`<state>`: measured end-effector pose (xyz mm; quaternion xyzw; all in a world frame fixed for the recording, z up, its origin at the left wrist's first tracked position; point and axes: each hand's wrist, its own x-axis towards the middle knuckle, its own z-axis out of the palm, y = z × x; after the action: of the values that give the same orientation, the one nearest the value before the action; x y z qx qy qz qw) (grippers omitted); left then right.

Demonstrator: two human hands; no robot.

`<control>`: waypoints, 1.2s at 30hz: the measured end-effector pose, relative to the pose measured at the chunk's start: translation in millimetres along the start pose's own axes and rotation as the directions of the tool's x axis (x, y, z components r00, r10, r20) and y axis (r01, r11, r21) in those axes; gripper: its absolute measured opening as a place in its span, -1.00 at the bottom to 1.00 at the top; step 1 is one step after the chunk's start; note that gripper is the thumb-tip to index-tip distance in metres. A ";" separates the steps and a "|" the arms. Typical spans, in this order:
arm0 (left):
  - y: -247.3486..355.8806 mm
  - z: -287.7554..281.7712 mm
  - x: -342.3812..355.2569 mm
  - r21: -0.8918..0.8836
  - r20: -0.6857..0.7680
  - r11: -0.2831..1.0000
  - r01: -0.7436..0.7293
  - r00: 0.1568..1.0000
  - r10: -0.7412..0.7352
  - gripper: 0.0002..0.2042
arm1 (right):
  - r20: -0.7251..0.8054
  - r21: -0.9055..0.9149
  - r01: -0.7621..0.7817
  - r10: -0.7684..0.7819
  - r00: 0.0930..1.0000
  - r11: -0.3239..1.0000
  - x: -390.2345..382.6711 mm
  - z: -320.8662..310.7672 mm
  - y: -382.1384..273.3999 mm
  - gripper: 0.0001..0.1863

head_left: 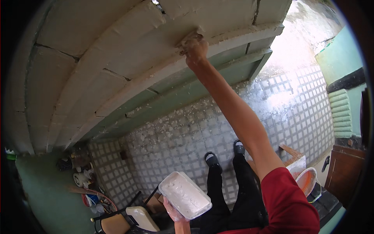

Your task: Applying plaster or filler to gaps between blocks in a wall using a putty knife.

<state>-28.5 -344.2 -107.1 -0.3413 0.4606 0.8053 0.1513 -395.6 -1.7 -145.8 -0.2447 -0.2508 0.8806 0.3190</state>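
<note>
—Where are the hands?
—Well apart. The near left hand [173,211] clamps a white rectangular plastic tub [200,212] of pale paste [183,193]; the far right hand [196,47] presses a pale panelled surface [128,54], its grip unclear.
—Progress?
—Partway, I judge: smears [200,29] there, dark gaps [58,51] unfilled, left.

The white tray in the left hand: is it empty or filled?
Filled, at least partly: pale paste spreads across the inside of the white tray. How deep it goes, I cannot tell.
</note>
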 end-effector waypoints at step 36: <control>-1.5 -35.7 8.9 -0.032 -0.062 0.999 0.003 0.998 -0.005 -0.43 | 0.683 -0.650 0.738 -0.566 0.461 -0.183 -24.3 -17.9 36.9 -0.39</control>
<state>-19.5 -374.2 -126.5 -0.3693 0.4512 0.8014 0.1332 -384.8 -38.0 -174.7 -0.1432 -0.8129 0.2697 0.4960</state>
